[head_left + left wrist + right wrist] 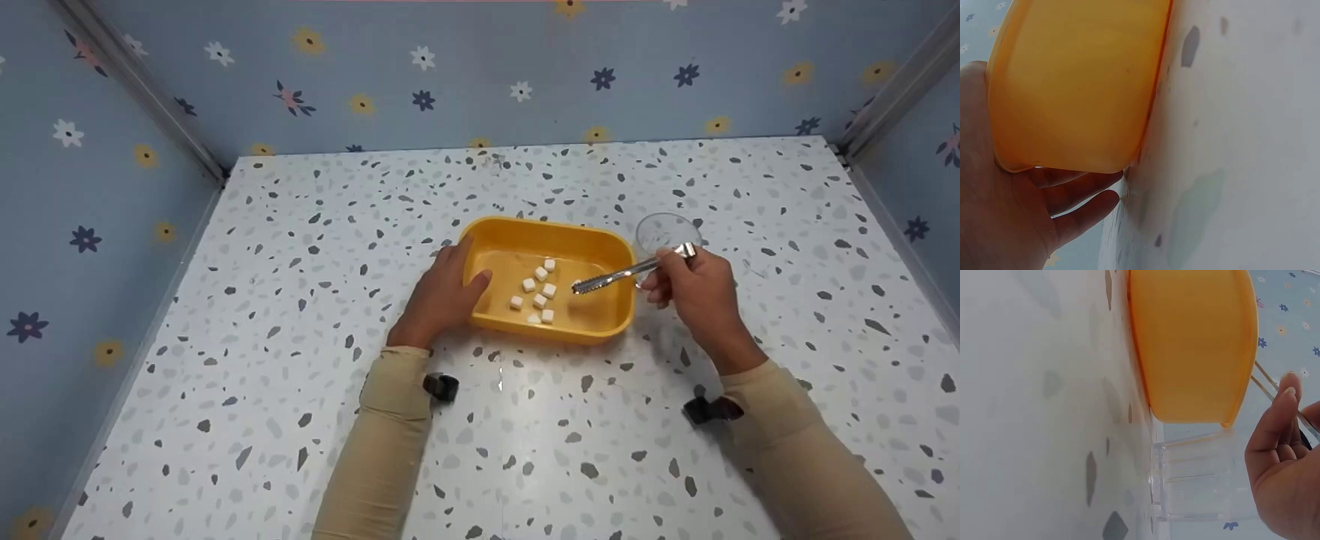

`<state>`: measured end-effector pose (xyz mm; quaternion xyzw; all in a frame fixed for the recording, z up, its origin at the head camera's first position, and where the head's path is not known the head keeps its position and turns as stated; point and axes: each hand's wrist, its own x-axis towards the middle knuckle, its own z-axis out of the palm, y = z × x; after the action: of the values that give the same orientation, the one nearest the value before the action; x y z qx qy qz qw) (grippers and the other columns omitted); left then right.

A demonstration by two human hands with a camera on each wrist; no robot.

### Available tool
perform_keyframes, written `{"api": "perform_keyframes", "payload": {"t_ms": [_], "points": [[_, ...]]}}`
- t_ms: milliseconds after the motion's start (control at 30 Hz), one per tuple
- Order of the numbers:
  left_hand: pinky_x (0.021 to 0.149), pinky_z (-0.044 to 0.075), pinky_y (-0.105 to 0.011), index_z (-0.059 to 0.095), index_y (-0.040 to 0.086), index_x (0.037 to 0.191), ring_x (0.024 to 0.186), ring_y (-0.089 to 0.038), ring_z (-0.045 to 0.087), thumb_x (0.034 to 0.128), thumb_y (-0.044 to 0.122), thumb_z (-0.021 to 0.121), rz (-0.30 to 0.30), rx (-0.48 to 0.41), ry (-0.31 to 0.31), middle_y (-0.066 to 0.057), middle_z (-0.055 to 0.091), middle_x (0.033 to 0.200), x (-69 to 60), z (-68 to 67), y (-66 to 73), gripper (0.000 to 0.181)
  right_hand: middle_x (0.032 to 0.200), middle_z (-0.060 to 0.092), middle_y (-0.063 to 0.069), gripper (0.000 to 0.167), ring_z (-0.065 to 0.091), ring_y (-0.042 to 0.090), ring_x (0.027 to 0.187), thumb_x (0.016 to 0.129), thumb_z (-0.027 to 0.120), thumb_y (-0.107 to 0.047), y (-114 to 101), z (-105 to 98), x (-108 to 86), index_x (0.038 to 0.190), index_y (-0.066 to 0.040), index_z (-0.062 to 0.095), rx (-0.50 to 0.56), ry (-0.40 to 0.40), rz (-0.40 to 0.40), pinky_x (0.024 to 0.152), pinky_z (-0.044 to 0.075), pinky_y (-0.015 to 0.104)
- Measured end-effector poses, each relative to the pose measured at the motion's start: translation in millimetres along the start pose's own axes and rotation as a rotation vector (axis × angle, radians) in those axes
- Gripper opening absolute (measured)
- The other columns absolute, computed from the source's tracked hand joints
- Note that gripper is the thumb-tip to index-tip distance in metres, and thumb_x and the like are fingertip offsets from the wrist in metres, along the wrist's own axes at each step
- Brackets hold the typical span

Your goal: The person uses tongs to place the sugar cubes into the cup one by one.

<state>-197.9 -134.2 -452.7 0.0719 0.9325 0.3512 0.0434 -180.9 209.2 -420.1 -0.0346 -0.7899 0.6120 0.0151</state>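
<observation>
A yellow plastic tub point(551, 237) stands on the speckled tabletop, with several small white cubes point(549, 291) on its floor. My left hand point(441, 294) grips the tub's left end, thumb over the rim and fingers along the outside. Metal tongs point(621, 277) are pinched in my right hand point(699, 291), their toothed tips above the right part of the tub. One white cube shows right at those tips; whether they squeeze it I cannot tell. A clear glass point(663, 223) stands just right of the tub, partly hidden behind my right hand.
Blue flowered panels point(480, 75) close off the back and both sides. The white speckled table point(337, 240) reaches around the tub on every side. Dark wrist straps with cameras sit on both sleeves.
</observation>
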Motion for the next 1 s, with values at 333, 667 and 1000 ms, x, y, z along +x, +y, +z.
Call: {"api": "perform_keyframes", "payload": {"t_ms": [333, 667, 1000], "points": [[0.108, 0.039, -0.045, 0.024, 0.014, 0.16, 0.122, -0.029, 0.051, 0.1007, 0.043, 0.049, 0.006, -0.001, 0.003, -0.012, 0.04, 0.147, -0.3, 0.1, -1.6, 0.071, 0.082, 0.07, 0.015, 0.037, 0.067, 0.021, 0.065, 0.104, 0.054, -0.03, 2.4, -3.1, 2.8, 0.1, 0.005, 0.065, 0.114, 0.013, 0.02, 0.061, 0.058, 0.027], [0.108, 0.039, -0.044, 0.024, 0.016, 0.16, 0.124, -0.028, 0.05, 0.101, 0.045, 0.048, -0.001, 0.005, 0.008, -0.009, 0.04, 0.148, -0.6, 0.9, -2.1, 0.07, 0.078, 0.069, 0.013, 0.035, 0.065, 0.019, 0.06, 0.104, 0.054, -0.027, 1.0, -4.1, 4.0, 0.099, 0.006, 0.063, 0.182, 0.066, 0.049, 0.058, 0.057, 0.026], [0.109, 0.038, -0.044, 0.023, 0.018, 0.161, 0.124, -0.027, 0.05, 0.1012, 0.045, 0.049, -0.023, 0.008, -0.006, -0.009, 0.039, 0.149, 1.0, 0.8, -0.8, 0.07, 0.077, 0.068, 0.011, 0.034, 0.061, 0.017, 0.06, 0.105, 0.051, -0.027, -0.5, -13.6, 6.5, 0.099, 0.006, 0.06, 0.281, 0.122, 0.056, 0.058, 0.056, 0.026]]}}
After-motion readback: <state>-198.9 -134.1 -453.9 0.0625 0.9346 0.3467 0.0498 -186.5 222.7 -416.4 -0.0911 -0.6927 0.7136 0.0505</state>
